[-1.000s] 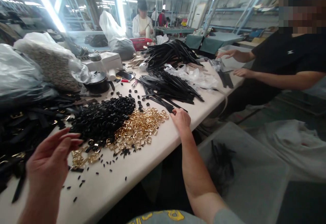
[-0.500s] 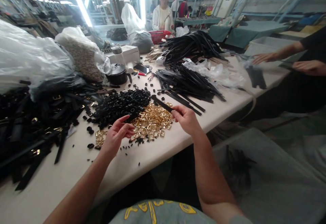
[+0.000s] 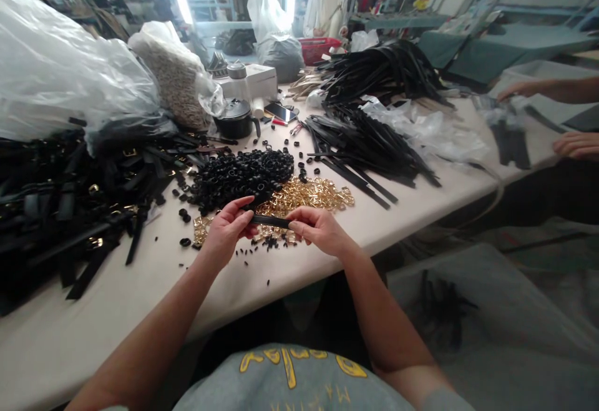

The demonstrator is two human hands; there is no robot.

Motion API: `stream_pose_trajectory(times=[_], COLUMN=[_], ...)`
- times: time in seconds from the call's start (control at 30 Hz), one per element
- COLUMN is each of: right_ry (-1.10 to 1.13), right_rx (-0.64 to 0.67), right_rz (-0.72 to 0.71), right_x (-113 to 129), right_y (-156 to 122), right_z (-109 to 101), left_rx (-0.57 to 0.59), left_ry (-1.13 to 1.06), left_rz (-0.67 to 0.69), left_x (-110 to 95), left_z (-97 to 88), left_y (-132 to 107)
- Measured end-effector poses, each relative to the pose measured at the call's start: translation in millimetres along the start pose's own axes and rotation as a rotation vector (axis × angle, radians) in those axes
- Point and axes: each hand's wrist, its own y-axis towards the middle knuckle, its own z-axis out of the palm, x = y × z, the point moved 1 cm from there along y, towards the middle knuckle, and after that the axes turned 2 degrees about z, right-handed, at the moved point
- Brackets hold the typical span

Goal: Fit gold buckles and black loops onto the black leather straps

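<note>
The largest thing is the long white table point(image 3: 140, 280), which goes from the near left to the far right. On its left side stands a big, clear plastic bag point(image 3: 60, 68), and in front of it lies a wide heap of black belts point(image 3: 70, 199), some with gold buckles. At the far middle there is a thick pile of long black straps point(image 3: 384, 74), and nearer than it a flatter pile of shorter straps point(image 3: 369, 143). At the far right another person's hands point(image 3: 519, 90) are above the table's edge, near some dark pieces. In the middle lies a mound of black rings point(image 3: 238, 177), touching on its right a smaller mound of gold buckles point(image 3: 313, 196). Behind the rings stands a black pot point(image 3: 234, 121) with a lid. The left hand point(image 3: 229, 230) pinches the left end of one short black strap point(image 3: 271, 220) between thumb and forefinger, its other fingers loosely bent. The right hand point(image 3: 321, 230) pinches the right end in the same way, its other fingers curled under. So the strap is held almost level, just at the near side of both mounds. A phone point(image 3: 281, 111) lies right of the pot. Smallest are the tiny black bits point(image 3: 269, 242), scattered on the table below the hands.
</note>
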Motion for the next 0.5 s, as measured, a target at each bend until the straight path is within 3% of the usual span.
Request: stream_pose_trajectory(times=[0.27, 0.5], right_ry=[-0.359, -0.687], right_rx=[-0.233, -0.331], right_rz=[-0.275, -0.361], right_x=[5, 4], right_y=[3, 6], right_z=[37, 44], left_rx=[0.032, 0.041], left_ry=[-0.031, -0.099], left_rz=[-0.045, -0.108], left_x=[2, 8], left_z=[2.5, 0.7], left_y=[0, 0])
